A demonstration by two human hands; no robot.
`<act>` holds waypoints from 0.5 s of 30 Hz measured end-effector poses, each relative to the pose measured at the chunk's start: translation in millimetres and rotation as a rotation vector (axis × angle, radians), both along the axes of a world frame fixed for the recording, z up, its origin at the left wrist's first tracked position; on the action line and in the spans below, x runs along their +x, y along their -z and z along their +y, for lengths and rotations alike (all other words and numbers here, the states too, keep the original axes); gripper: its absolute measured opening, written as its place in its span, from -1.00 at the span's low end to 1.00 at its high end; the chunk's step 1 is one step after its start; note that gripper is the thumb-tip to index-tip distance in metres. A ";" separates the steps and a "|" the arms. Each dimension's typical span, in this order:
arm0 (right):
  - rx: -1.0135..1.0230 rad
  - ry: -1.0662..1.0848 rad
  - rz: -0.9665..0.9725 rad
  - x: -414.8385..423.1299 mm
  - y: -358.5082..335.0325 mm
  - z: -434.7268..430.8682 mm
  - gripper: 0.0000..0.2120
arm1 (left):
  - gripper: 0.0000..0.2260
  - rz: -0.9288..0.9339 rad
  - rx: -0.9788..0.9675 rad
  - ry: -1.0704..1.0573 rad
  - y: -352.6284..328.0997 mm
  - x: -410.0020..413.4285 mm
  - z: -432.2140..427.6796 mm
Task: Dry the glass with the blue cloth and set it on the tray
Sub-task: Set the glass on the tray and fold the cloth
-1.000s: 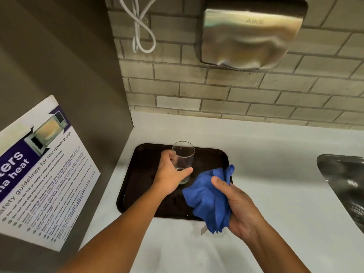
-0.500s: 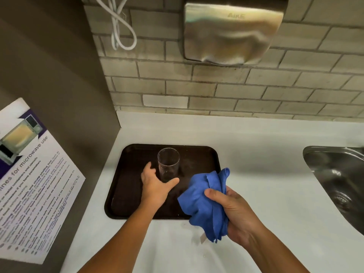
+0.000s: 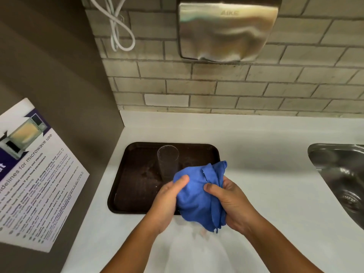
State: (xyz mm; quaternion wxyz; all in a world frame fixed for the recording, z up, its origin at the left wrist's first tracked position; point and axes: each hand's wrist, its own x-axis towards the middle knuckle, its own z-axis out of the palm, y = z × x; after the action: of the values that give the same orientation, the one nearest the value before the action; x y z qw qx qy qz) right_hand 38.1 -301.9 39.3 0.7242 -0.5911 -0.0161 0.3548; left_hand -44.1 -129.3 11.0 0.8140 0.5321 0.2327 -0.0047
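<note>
A clear glass point(image 3: 168, 161) stands upright on the dark brown tray point(image 3: 134, 186), with no hand touching it. The bunched blue cloth point(image 3: 199, 194) is held in front of the tray's near right corner. My left hand point(image 3: 167, 201) grips the cloth's left side, thumb on top. Gripping its right side is my right hand point(image 3: 228, 201). The cloth hides the tray's near right corner and the foot of the glass.
A white counter point(image 3: 266, 174) runs to a steel sink point(image 3: 342, 178) at the right. A grey side panel with a microwave poster point(image 3: 33, 174) stands at the left. A steel hand dryer point(image 3: 226, 30) and a white cable point(image 3: 118, 26) hang on the brick wall behind.
My left hand let go of the glass, which now stands on the tray, and came back to grip the blue cloth. The right hand kept hold of the cloth.
</note>
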 end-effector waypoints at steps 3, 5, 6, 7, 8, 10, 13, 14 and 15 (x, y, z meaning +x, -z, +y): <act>-0.178 -0.016 -0.275 7.6 0.0 -5.2 -0.72 | -0.75 -0.062 0.278 0.012 -1.6 3.8 0.0; -0.313 -0.016 -0.396 13.3 2.5 -8.2 -0.65 | -0.76 -0.114 0.306 0.015 -4.5 5.8 -1.5; -0.360 -0.012 -0.423 16.4 4.9 -10.5 -0.64 | -0.80 -0.136 0.350 0.005 -6.5 7.8 -3.4; -0.385 -0.004 -0.430 19.5 7.9 -13.3 -0.64 | -0.83 -0.145 0.414 -0.014 -8.7 9.9 -5.2; -0.394 0.007 -0.422 22.2 10.3 -15.8 -0.65 | -0.86 -0.142 0.488 -0.039 -10.1 12.7 -5.9; -0.381 0.032 -0.383 27.5 16.1 -24.7 -0.70 | -0.80 -0.128 0.629 -0.049 -11.5 18.2 -9.2; -0.324 0.071 -0.303 30.2 23.8 -36.9 -0.76 | -0.87 -0.102 0.717 -0.074 -11.0 24.9 -13.7; -0.314 0.087 -0.277 30.5 26.5 -40.3 -0.79 | -0.94 -0.086 0.721 -0.092 -11.7 26.6 -14.9; -0.316 0.111 -0.257 30.9 28.7 -43.3 -0.82 | -0.96 -0.069 0.722 -0.111 -12.6 27.8 -15.5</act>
State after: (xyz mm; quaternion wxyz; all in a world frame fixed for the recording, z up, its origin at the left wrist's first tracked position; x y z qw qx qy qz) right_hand 68.9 -345.1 10.6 0.6330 -0.7376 -0.0197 0.2342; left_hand -16.3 -144.8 23.6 0.5802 0.7715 0.2202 0.1399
